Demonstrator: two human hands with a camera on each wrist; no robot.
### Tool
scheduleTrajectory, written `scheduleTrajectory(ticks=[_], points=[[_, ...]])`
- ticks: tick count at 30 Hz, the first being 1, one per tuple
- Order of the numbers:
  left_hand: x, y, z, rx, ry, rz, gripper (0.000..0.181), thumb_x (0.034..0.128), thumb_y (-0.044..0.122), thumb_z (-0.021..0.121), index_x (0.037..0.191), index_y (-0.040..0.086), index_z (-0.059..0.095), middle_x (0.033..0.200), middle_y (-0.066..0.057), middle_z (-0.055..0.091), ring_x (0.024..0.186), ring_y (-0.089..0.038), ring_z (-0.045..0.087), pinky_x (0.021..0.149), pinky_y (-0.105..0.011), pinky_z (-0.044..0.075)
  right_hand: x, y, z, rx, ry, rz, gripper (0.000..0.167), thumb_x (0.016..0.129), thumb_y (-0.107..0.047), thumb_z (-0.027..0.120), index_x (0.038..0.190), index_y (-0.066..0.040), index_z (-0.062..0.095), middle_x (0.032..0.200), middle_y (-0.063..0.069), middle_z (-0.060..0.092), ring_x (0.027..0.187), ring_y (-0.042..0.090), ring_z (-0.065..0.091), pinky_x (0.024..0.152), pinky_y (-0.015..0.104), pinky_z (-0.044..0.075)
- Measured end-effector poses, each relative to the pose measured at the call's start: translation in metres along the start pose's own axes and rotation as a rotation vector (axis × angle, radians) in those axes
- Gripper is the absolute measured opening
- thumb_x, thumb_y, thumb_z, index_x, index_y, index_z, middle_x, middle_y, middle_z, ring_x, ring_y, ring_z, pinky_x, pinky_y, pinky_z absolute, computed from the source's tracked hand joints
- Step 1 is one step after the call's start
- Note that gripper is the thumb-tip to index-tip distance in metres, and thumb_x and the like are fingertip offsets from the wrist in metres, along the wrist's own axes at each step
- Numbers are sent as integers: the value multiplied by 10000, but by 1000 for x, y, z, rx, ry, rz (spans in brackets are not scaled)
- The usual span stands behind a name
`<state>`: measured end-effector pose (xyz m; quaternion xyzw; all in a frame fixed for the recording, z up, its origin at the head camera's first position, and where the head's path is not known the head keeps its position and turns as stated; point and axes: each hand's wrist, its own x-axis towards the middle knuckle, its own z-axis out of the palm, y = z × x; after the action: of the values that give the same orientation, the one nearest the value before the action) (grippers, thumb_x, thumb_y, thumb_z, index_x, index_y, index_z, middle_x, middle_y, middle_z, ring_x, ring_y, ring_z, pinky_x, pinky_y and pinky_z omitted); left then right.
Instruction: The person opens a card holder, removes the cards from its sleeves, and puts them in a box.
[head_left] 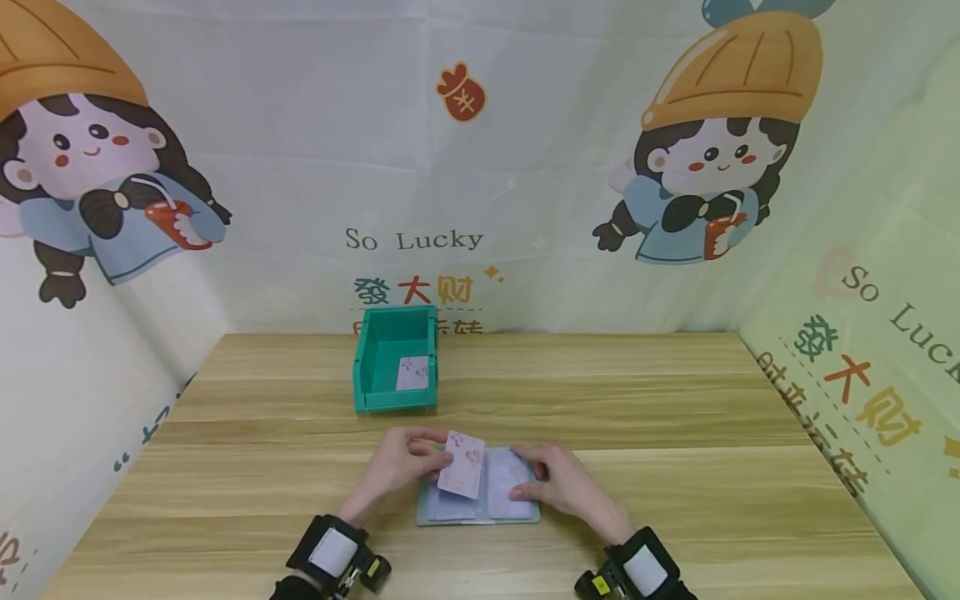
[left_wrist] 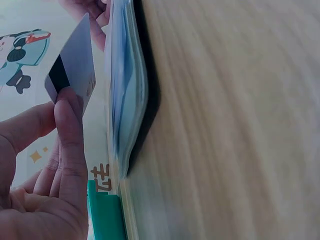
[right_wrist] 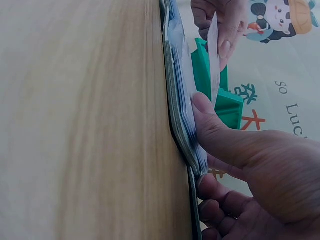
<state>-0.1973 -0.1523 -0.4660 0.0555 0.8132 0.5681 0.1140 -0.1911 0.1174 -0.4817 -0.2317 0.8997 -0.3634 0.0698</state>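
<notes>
Currently, card (head_left: 462, 467) pinched by left hand (head_left: 408, 457) above booklet (head_left: 499, 483); booklet, gripped by right hand (head_left: 568, 479), best kept flat.

Here's the booklet (head_left: 513, 506) lying spread on the surface (head_left: 660, 400), and behind it, off to the left, sits the bin (head_left: 395, 403), one card (head_left: 412, 373) inside towards its right wall! Over the left page, a second card (head_left: 462, 467), left fingers (head_left: 438, 460) at its left edge; right fingers (head_left: 528, 492) at the right page; backdrop (head_left: 555, 292) behind it all.
</notes>
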Motion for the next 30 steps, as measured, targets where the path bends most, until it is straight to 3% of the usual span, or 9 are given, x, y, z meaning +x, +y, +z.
scheduleTrajectory(ticks=[14,21,30], points=[[1,8,-23,-20,134,8,343,938,39,659,1259,-76,625,969,-198,765,808,-141,714,750,-290,594,0,1,0,4,0,3,621,804,-276,836,1315,15,636,702,-54,415,655,47,379,594,202,289],[3,13,-34,-1,200,28,364,960,46,626,1309,-56,602,1056,-223,750,855,-106,708,755,-185,545,0,0,0,0,5,-6,625,800,-280,840,1313,14,639,705,-55,415,664,48,381,601,200,293],[15,18,-40,-28,271,40,392,961,9,605,1345,-61,571,1129,-282,714,910,-109,703,783,-175,542,0,1,0,10,6,-1,626,800,-282,840,1314,13,638,705,-58,413,666,49,385,602,202,297]])
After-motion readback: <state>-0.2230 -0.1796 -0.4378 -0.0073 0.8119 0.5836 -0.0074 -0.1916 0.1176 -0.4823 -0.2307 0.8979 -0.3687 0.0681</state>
